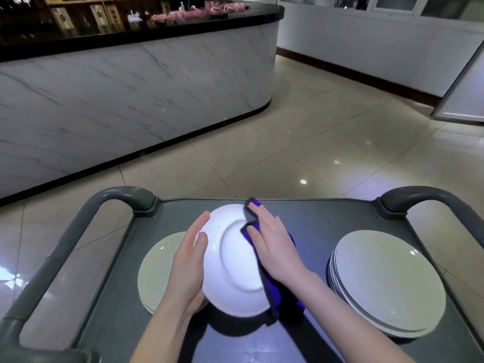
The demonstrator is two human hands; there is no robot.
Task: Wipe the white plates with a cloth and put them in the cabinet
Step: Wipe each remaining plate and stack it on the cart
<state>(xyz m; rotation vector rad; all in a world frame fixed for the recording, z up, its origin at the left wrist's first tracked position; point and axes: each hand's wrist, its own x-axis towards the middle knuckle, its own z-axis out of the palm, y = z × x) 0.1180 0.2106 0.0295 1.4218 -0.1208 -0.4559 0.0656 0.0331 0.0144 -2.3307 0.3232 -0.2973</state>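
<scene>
A white plate point(233, 260) is held above the grey cart top point(311, 221), its underside with the foot ring facing me. My left hand point(190, 260) grips its left rim, thumb on the underside. My right hand point(275, 244) lies flat on a purple cloth point(277, 292) and presses it against the plate's right side. A stack of white plates point(387, 284) sits on the cart at the right. At the left lies a lower stack of plates point(157, 271), partly hidden by my left hand and the held plate.
The cart has grey curved handles at the left point(78, 226) and right point(432, 197). Beyond it is tiled floor point(301, 142), a marble-fronted counter point(117, 95) at the left, and a white wall with a dark skirting point(366, 48) at the right.
</scene>
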